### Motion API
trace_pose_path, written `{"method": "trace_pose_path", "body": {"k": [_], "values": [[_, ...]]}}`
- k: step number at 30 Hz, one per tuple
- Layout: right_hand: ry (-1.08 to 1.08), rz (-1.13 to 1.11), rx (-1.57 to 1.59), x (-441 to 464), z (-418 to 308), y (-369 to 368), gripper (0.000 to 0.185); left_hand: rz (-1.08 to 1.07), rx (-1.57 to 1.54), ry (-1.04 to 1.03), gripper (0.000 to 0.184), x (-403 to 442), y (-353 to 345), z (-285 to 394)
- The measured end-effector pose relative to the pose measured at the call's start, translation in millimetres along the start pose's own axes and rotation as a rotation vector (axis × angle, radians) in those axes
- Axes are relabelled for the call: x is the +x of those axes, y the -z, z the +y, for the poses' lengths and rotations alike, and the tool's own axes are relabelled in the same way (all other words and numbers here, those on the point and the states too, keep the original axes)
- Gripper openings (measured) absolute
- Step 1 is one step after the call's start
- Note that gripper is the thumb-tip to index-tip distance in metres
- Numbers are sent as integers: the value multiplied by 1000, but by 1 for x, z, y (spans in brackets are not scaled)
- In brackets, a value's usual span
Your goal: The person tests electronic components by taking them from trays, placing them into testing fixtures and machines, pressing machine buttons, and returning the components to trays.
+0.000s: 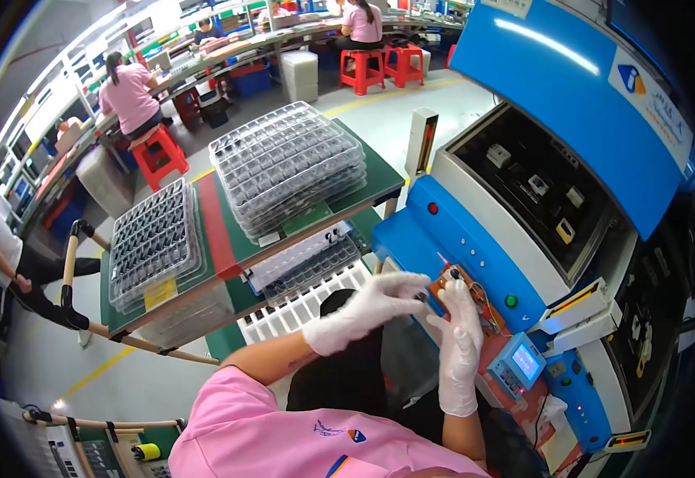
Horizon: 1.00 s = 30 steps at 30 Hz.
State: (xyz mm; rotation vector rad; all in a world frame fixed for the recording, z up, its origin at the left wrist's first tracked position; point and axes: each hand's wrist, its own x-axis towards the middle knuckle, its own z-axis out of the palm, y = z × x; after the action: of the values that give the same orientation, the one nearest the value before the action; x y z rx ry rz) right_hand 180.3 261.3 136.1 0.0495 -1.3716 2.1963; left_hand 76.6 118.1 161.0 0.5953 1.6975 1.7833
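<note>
My left hand (375,307), in a white glove, reaches in from the left with its fingers bent together. A small dark part (420,296) shows at its fingertips. My right hand (460,338), gloved too, is raised beside it, with its fingertips closed around a small black round part (454,273). That part is just over an orange-red fixture board (475,299) with wires, on the blue machine front. What kind of parts these are is too small to make out. A little blue box with a lit screen (527,362) stands right of my right hand.
Stacked clear trays (287,159) and a tray of black parts (156,243) stand on the green-topped cart (379,159). White dividers (307,307) sit below. A blue machine (475,231) with a raised lid (554,88) fills the right. Co-workers sit on red stools (158,155) behind.
</note>
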Motion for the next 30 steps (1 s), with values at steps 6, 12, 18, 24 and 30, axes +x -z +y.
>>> {"method": "trace_pose_path", "body": {"k": [6, 12, 18, 24, 30], "values": [[-69, -4, -299, -41, -33, 60, 70, 584, 988, -721, 25, 17, 162, 97], [-164, 186, -434, -102, -40, 94, 66, 723, 1416, -731, 20, 71, 359, 117], [-212, 346, -453, -136, -44, 103, 61, 590, 1586, -486, 21, 90, 394, 105], [-238, 379, -560, -141, -48, 111, 55, 648, 1493, -266, 32, 89, 383, 105], [-195, 198, -541, -125, -49, 109, 49, 718, 1616, -631, 31, 5, 338, 123]]}}
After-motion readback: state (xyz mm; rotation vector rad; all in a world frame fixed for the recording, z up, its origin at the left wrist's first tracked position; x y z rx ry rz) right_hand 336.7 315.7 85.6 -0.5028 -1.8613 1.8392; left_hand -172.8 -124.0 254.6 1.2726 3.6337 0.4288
